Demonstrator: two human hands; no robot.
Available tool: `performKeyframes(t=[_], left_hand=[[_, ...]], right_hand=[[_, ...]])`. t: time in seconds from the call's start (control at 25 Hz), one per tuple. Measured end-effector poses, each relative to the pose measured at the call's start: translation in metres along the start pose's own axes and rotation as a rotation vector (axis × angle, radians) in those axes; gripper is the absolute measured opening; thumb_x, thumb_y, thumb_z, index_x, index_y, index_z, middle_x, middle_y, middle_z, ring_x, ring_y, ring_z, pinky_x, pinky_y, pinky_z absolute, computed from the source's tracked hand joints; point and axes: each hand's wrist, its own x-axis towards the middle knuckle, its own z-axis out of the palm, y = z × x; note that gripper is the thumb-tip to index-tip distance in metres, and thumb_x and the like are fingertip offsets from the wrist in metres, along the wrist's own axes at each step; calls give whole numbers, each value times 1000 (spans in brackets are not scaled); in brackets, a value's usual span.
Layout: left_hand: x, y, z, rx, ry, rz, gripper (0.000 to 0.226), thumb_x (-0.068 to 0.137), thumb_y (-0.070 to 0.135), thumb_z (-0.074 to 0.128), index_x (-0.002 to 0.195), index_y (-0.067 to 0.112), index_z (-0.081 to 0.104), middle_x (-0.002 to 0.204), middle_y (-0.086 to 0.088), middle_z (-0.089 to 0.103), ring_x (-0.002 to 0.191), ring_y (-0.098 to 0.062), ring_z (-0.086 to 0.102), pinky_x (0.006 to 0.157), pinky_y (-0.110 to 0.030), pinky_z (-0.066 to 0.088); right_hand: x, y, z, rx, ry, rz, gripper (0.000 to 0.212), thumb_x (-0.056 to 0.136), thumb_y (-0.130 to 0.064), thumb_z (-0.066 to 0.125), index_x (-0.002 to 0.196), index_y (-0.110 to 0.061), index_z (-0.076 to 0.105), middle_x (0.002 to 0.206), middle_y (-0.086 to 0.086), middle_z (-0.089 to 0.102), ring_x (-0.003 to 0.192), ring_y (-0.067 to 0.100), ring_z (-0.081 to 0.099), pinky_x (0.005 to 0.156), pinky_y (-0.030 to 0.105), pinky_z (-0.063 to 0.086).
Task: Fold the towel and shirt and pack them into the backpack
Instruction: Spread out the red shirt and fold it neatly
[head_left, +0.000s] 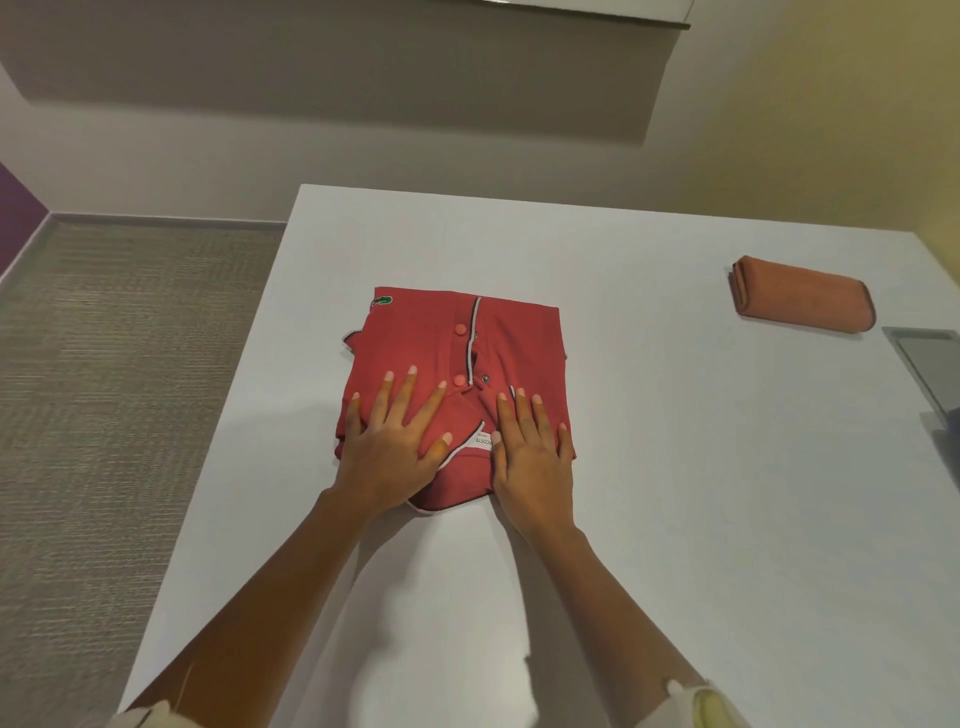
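Shirt, red knit, folded square, lies flat beneath left hand and right hand, fingers spread wide, pressing its collar end.

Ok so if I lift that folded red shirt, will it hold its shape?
Probably floppy: the shirt is soft cloth in stacked folds, one edge poking out. Likely to unfold unless the left hand and the right hand, pressing it flat, scoop underneath.

Grey object cut off by right edge.
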Motion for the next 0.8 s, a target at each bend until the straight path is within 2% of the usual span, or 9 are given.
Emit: performKeyframes(t=[0.2, 0.44, 0.6, 0.68, 0.8], left_hand=[[1, 0, -2, 11, -26, -4, 67, 90, 63, 28, 148, 33, 38, 155, -8, 36, 140, -37, 36, 107, -63, 29], [5, -3, -3, 13, -62, -4, 68, 91, 66, 19, 146, 32, 43, 152, -9, 41, 137, -39, 41, 104, -65, 32], [11, 3, -16, -51, -130, -49, 74, 75, 66, 31, 144, 40, 41, 157, -3, 32, 144, -33, 29, 109, -63, 24], [21, 9, -30, -80, -132, -119, 68, 75, 63, 33, 136, 37, 48, 154, -3, 34, 142, -29, 28, 112, -58, 19], [43, 29, -43, -97, 56, -153, 49, 82, 51, 38, 98, 17, 69, 125, -11, 60, 117, -32, 50, 104, -54, 31]], right_hand=[[-3, -1, 2, -30, -6, 24, 52, 101, -36, 24, 153, -28, 26, 158, -2, 30, 147, 22, 25, 115, 51, 24], [0, -5, 4, -29, -12, 36, 52, 101, -36, 26, 152, -27, 30, 156, -1, 34, 145, 23, 29, 113, 51, 28], [1, -6, 2, -27, -41, 46, 53, 99, -36, 27, 151, -27, 32, 156, -2, 35, 144, 23, 32, 112, 51, 32], [1, -6, -7, -12, -84, 18, 56, 97, -39, 25, 151, -28, 32, 157, -3, 33, 145, 22, 29, 112, 52, 32], [10, -2, -28, 146, -119, 26, 57, 96, -48, 18, 146, -31, 40, 154, -8, 37, 144, 16, 29, 113, 43, 27]])
